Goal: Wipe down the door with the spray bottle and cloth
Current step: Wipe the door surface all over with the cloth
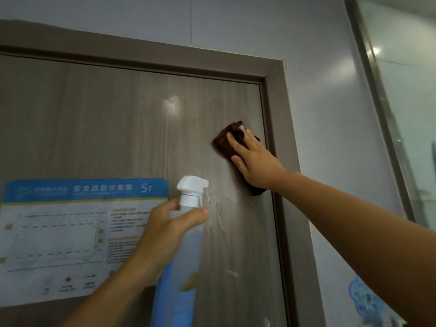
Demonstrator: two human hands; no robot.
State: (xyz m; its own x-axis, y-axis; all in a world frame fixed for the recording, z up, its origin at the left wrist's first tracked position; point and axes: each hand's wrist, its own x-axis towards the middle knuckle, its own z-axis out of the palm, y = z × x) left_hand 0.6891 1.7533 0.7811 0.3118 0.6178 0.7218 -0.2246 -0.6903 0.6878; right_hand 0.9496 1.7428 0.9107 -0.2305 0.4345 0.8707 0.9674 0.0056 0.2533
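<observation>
A grey-brown wood-grain door [113,123] fills most of the view. My right hand [253,160] presses a dark brown cloth [224,143] flat against the door near its upper right edge. My left hand [162,237] grips a blue spray bottle [179,274] with a white trigger head [191,188], held upright just in front of the door, nozzle pointing right. Wet streaks and droplets [218,213] shine on the door between the bottle and the cloth.
A blue and white evacuation plan sign [70,232] is stuck on the door at the left. The brown door frame [283,138] runs along the top and right. A pale wall [330,114] and a glass panel [405,90] lie to the right.
</observation>
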